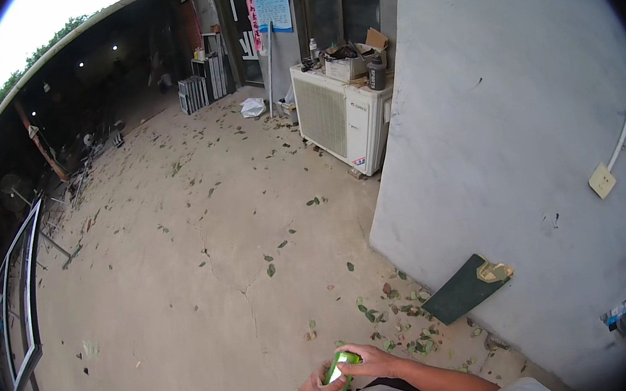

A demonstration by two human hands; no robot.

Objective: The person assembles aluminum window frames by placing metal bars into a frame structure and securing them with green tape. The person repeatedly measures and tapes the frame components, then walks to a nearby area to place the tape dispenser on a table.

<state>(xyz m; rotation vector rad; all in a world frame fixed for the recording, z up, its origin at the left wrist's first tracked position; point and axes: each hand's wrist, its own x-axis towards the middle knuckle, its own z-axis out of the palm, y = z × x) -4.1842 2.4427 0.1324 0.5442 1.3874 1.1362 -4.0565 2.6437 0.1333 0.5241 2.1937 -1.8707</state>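
Close to my body, at the lower edge, both hands are closed around a small bright green object [353, 358] with a white face; its kind is not clear at this size. My left hand [318, 388] wraps its left and lower side. From the right, my right hand [368, 361] grips the upper end, fingers over the top and thumb near the white face. The fingers cover part of the object.
A dark green board [455, 293] with a torn corner leans on the pale wall [507, 135], beside scattered leaves [413, 331]. An outdoor air-conditioner unit [331, 120] carries an open carton [348, 66] and a dark bottle [376, 74]. Metal-framed panels [29, 290] stand at left. A socket [602, 181] is on the wall.
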